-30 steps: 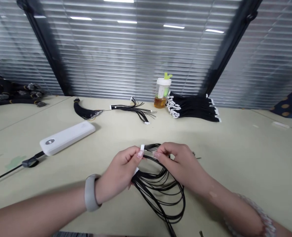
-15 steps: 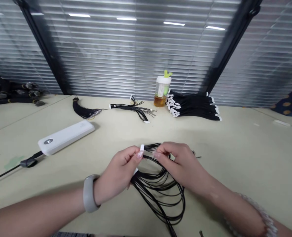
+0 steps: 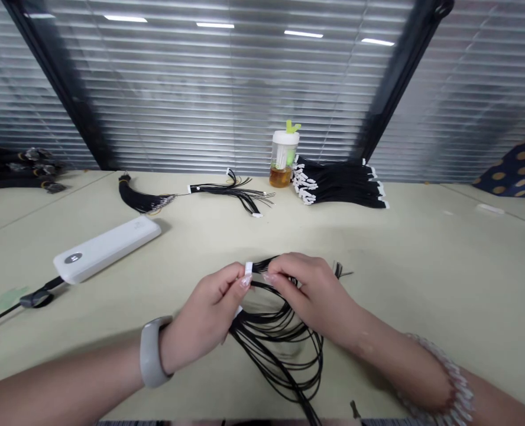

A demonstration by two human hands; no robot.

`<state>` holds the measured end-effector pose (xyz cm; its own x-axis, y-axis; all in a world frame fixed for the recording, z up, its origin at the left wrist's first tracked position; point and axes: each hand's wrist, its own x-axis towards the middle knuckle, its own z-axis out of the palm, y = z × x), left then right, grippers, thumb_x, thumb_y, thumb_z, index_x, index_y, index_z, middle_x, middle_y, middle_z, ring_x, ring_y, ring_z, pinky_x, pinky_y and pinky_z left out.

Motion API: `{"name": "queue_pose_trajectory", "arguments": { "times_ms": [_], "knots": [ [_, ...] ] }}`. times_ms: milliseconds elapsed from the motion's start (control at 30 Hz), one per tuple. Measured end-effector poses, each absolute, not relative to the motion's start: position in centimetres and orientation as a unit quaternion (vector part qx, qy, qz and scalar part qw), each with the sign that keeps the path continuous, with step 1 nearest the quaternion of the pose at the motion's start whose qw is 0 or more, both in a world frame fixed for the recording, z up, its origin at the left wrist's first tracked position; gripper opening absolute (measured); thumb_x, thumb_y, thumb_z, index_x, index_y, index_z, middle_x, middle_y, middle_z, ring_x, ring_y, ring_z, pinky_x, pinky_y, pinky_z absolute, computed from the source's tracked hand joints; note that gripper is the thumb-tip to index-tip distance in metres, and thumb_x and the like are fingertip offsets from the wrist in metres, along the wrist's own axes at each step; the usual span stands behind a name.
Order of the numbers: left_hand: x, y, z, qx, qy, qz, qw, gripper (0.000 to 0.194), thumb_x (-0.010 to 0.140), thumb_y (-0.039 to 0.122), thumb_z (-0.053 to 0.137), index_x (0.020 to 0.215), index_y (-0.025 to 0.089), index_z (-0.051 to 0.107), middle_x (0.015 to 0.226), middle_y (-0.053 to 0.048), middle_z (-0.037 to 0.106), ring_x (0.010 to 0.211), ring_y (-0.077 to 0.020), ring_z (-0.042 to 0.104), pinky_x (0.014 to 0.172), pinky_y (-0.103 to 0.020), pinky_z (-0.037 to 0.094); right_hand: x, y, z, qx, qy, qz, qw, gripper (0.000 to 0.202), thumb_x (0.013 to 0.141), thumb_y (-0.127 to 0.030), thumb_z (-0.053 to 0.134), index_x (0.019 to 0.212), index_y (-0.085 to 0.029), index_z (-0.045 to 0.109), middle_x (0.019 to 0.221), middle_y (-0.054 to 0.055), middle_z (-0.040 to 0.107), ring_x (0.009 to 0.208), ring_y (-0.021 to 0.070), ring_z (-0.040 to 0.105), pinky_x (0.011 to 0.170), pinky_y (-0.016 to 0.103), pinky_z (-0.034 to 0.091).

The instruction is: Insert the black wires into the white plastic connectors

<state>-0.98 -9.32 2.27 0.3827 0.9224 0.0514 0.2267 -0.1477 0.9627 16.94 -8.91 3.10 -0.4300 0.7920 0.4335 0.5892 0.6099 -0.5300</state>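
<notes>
That small white connector [image 3: 248,267] sits pinched in the left hand [image 3: 204,313], low over the bench [image 3: 422,266], with black wires [image 3: 280,343] looping underneath. The right hand [image 3: 309,293] is closed on the wire ends right beside it. I'd say brace both wrists and feed one wire straight in. Power bank [image 3: 105,248] and finished bundles [image 3: 337,186] lie well apart.

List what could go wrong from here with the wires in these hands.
1. The left hand pinches the small white connector only at the fingertips; it could slip out.
2. The black wire loops hang loose under the right hand and may tangle.
3. The loops run toward the table edge and might slide off.
</notes>
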Motion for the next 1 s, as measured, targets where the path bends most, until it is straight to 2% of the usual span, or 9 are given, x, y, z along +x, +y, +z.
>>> {"name": "queue_pose_trajectory", "arguments": {
  "times_ms": [333, 600, 900, 1000],
  "knots": [
    [-0.92, -9.42, 2.4, 0.692, 0.435, 0.343, 0.463, 0.029, 0.085, 0.039, 0.042, 0.065, 0.018, 0.043, 0.05, 0.005, 0.037, 0.049, -0.0079, 0.033, 0.044, -0.017, 0.028, 16.94, -9.0, 2.88, -0.396, -0.853, 0.119, 0.317, 0.019, 0.089, -0.019, 0.041, 0.075, -0.018, 0.054, 0.069, 0.0, 0.056, 0.067, 0.0117, 0.047, 0.062, 0.024, 0.034],
    [-0.82, -9.54, 2.46, 0.709, 0.437, 0.331, 0.444, 0.028, 0.085, 0.036, 0.042, 0.065, 0.018, 0.045, 0.052, 0.004, 0.039, 0.051, -0.0087, 0.038, 0.044, -0.017, 0.029, 16.65, -9.25, 2.8, -0.39, -0.878, 0.016, 0.278, 0.021, 0.087, -0.014, 0.038, 0.077, -0.017, 0.055, 0.066, 0.002, 0.051, 0.064, 0.0129, 0.042, 0.06, 0.025, 0.031],
    [-1.09, -9.48, 2.17, 0.723, 0.422, 0.326, 0.439, 0.03, 0.088, 0.037, 0.038, 0.064, 0.018, 0.038, 0.053, 0.004, 0.036, 0.054, -0.0086, 0.037, 0.047, -0.017, 0.031, 16.8, -9.33, 2.85, -0.391, -0.89, -0.034, 0.231, 0.021, 0.082, -0.006, 0.037, 0.075, -0.017, 0.054, 0.065, 0.001, 0.05, 0.06, 0.0126, 0.041, 0.055, 0.024, 0.03],
    [-1.03, -9.52, 2.13, 0.721, 0.419, 0.329, 0.444, 0.031, 0.088, 0.037, 0.038, 0.064, 0.018, 0.038, 0.053, 0.004, 0.036, 0.054, -0.0085, 0.036, 0.047, -0.017, 0.03, 16.82, -9.43, 2.75, -0.394, -0.889, -0.033, 0.231, 0.02, 0.084, -0.01, 0.037, 0.075, -0.016, 0.054, 0.066, 0.002, 0.053, 0.061, 0.0125, 0.044, 0.056, 0.025, 0.031]
  ]
}}
